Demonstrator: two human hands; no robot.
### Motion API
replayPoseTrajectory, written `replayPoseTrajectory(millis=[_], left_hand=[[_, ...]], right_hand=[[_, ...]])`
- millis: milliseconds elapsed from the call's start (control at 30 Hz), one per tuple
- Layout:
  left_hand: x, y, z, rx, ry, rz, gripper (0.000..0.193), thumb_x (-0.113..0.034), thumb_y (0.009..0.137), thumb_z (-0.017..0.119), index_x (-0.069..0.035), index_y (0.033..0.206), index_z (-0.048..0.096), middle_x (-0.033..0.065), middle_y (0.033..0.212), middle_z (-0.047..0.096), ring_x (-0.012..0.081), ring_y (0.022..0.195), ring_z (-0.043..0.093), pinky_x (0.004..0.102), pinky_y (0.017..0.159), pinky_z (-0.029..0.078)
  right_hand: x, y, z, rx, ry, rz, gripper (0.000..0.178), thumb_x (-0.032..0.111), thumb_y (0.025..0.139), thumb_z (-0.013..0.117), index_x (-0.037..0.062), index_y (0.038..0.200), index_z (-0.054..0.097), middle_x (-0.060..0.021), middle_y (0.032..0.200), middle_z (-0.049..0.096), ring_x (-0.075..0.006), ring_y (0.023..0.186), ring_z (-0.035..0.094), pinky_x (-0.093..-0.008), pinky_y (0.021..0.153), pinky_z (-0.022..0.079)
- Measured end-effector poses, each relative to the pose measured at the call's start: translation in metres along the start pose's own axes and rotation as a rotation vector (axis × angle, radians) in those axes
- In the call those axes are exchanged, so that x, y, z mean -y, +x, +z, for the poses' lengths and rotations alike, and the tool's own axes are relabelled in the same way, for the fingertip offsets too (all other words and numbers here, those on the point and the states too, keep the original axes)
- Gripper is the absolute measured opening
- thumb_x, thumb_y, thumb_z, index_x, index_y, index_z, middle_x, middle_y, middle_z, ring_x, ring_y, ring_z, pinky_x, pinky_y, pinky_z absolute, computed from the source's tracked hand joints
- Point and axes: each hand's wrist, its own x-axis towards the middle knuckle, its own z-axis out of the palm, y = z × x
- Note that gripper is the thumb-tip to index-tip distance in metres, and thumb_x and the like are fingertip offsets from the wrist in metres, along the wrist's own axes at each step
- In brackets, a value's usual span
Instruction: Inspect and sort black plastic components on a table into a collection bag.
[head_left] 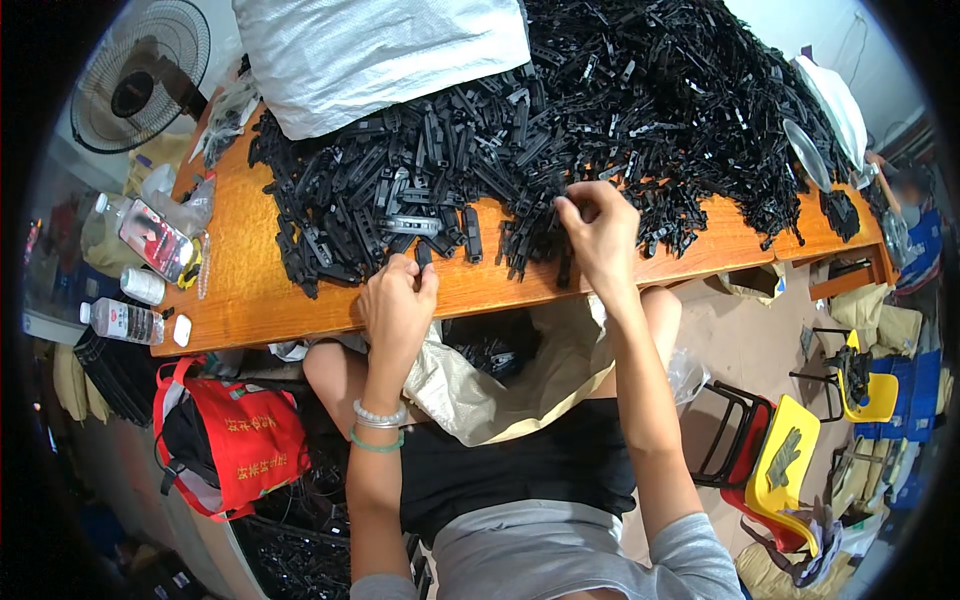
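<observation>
A large pile of black plastic parts [375, 165] covers the far side of the wooden table. At the table's front edge my left hand [398, 300] is closed, its fingertips on a dark elongated plastic part [424, 254]. My right hand [604, 235] is at the near side of the heap, thumb and fingers pinched together. Whatever it pinches cannot be told from the black parts behind. A lighter grey, glossy elongated part [412, 225] lies beyond my left hand. Over my lap an open beige woven sack [465, 400] hangs below the table edge, with black parts inside.
A white woven sack [385, 60] lies over the pile. On the left are a phone [155, 238], a clear bottle [125, 322], a white jar [142, 286] and a fan [140, 80]. A red bag [245, 440] stands beside my left leg; yellow chairs [780, 470] stand at right.
</observation>
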Motion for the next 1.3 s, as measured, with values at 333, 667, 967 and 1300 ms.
replayPoseTrajectory(millis=[333,667,967,1300], left_hand=[[-0.006,-0.036,-0.006,0.474,-1.497,-0.377,0.006,0.003,0.085,0.056,0.001,0.089,0.053,0.0155,0.088,0.063,0.0214,0.073,0.066,0.0307,0.068,0.055],[-0.016,-0.049,-0.012,0.588,-1.376,-0.265,0.022,-0.002,0.089,0.057,0.009,0.108,0.061,0.0095,0.092,0.062,0.0133,0.072,0.061,0.0241,0.057,0.052],[-0.039,-0.066,-0.037,0.475,-0.801,0.141,0.035,-0.002,0.085,0.063,0.005,0.118,0.054,0.0132,0.086,0.065,0.0159,0.065,0.065,0.0274,0.054,0.052],[-0.025,-0.077,-0.033,0.287,-0.528,0.535,0.030,-0.007,0.081,0.063,0.003,0.109,0.056,0.0176,0.082,0.062,0.0339,0.067,0.064,0.0407,0.060,0.051]], right_hand=[[0.026,-0.059,-0.029,0.648,0.905,0.388,0.016,0.006,0.089,0.059,-0.0058,0.099,0.062,-0.0103,0.079,0.066,-0.0175,0.069,0.066,-0.0263,0.063,0.054],[0.033,-0.099,-0.020,0.622,0.910,0.262,0.014,-0.006,0.082,0.063,-0.0069,0.096,0.067,-0.0129,0.091,0.063,-0.0183,0.077,0.066,-0.0272,0.070,0.055],[0.032,-0.116,-0.012,0.387,0.933,0.292,0.016,-0.007,0.077,0.066,-0.0052,0.092,0.068,-0.0111,0.087,0.064,-0.0141,0.070,0.062,-0.0245,0.064,0.051],[0.039,-0.117,-0.028,0.448,0.408,-0.070,0.020,0.005,0.076,0.064,-0.0027,0.095,0.061,-0.0119,0.085,0.060,-0.0220,0.076,0.059,-0.0302,0.069,0.048]])
